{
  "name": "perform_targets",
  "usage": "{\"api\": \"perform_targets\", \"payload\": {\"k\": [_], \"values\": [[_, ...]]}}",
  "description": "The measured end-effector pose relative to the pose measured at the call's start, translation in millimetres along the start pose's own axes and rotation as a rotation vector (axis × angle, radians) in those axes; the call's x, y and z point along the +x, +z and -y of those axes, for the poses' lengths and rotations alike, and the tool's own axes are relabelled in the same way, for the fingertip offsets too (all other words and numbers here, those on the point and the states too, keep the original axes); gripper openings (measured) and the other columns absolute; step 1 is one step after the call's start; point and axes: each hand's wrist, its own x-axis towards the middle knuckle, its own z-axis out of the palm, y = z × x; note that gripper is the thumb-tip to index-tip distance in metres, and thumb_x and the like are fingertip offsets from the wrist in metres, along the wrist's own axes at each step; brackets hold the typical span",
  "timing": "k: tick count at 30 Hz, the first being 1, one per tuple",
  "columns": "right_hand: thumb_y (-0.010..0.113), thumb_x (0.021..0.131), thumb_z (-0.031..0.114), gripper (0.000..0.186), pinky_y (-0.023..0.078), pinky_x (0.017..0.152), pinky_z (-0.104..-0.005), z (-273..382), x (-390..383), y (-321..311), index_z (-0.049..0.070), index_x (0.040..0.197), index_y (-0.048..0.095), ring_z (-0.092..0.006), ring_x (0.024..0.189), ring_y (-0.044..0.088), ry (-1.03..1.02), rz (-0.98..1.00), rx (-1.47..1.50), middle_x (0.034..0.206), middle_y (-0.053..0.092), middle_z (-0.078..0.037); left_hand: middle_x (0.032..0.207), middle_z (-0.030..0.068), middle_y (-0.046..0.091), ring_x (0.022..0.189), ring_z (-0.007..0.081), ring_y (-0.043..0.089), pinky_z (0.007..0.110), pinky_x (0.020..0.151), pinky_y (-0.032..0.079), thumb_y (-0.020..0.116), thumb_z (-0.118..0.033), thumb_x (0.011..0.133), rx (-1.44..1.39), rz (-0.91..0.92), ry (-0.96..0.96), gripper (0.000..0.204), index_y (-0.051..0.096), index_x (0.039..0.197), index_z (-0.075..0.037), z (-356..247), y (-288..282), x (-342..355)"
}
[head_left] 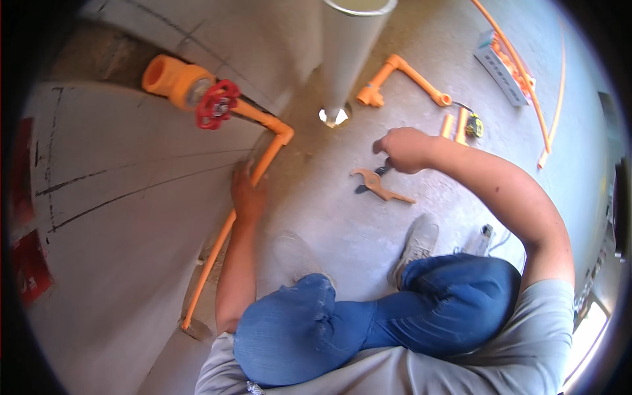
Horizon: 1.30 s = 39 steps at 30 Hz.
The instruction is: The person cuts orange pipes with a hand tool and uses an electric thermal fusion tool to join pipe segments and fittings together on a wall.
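Note:
My left hand (249, 194) is wrapped round the orange pipe (204, 286) running along the wall. Above it, that pipe bends at an elbow (284, 131) toward an orange valve fitting (168, 79) with a red handwheel (217, 104). My right hand (405, 150) has curled fingers over the dark handle of a cutter-like tool (375, 184) with orange parts, on the concrete floor; whether it grips that handle is unclear. Beyond it lie a bent orange pipe assembly (415, 79), short pipe pieces (447, 124) and a tape measure (474, 125).
A wide grey upright pipe (352, 46) meets the floor at a hole. At the right are a box of orange fittings (500, 69), long orange pipes (563, 72) and a tool (484, 242) with a cord. My feet and bent knees are below. The wall (105, 250) fills the left.

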Motion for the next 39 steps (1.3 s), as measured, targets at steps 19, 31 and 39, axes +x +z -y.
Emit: {"api": "perform_targets", "payload": {"k": [19,31,39], "values": [[0.067,0.091,0.053,0.064,0.057,0.072,-0.0457,-206,-4,179,-0.011,0.087,0.069,-0.0368,0.076,0.072,0.942,-0.493,0.756,0.087,0.071,-0.028,0.126,0.0173,0.058,0.122,0.0398,0.052,0.049,0.105,0.042,0.078,-0.010,0.077,0.139,-0.073,-0.037,0.062,0.055,0.135,-0.006,-8,10,-20],[0.070,0.084,0.033,0.038,0.054,0.085,-0.0471,-157,20,122,-0.003,0.095,0.071,-0.0404,0.093,0.070,0.750,-0.642,0.474,0.094,0.072,-0.027,0.115,0.0200,0.067,0.107,0.0377,0.065,0.047,0.093,0.052,0.073,-0.017,0.085,0.125,0.135,-0.226,0.047,0.060,0.128,-0.002,40,9,-19],[0.066,0.081,0.022,0.032,0.053,0.093,-0.0453,49,33,59,-0.002,0.101,0.071,-0.0391,0.106,0.066,0.057,-0.013,0.320,0.107,0.070,-0.024,0.112,0.0203,0.069,0.105,0.0387,0.066,0.049,0.090,0.052,0.070,-0.018,0.089,0.069,0.188,-0.226,0.041,0.061,0.125,-0.003,35,-4,-11]]}}
